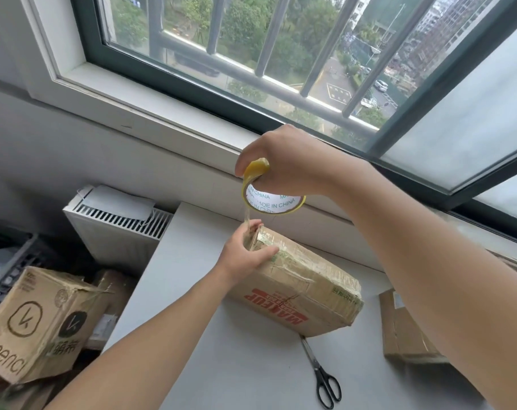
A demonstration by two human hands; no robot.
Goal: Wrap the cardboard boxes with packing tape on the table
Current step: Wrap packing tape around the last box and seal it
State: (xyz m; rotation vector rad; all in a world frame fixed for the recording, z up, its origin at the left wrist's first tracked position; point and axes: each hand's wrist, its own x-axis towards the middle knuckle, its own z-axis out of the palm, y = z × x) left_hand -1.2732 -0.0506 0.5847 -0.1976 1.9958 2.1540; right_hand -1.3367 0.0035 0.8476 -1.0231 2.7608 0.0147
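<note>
— Starting at the far left: does the printed brown carton [41,321] on the floor count?

— I cannot tell. It stands off the pale grey desk [236,365], below its left edge. On the desk, the left hand [245,257] has its grip round the far end of the flat brown cardboard box with red lettering [298,282], thumb on top.

— And above that?

— The right hand [281,161] holds the roll of yellowish packing tape [269,201] raised, fingers through its core (a strip runs down to the left hand).

— How far along?

— Midway, I'd judge. Glossy bands cross this box and the strip is uncut. Black-handled scissors [322,377] lie by its near corner. The smaller plain brown cardboard box [405,332] at the right looks untaped, half hidden by the forearm.

— Room to move?

— Open desk in front of the box, the window sill close behind the roll, and the desk's left edge near the left forearm.
</note>
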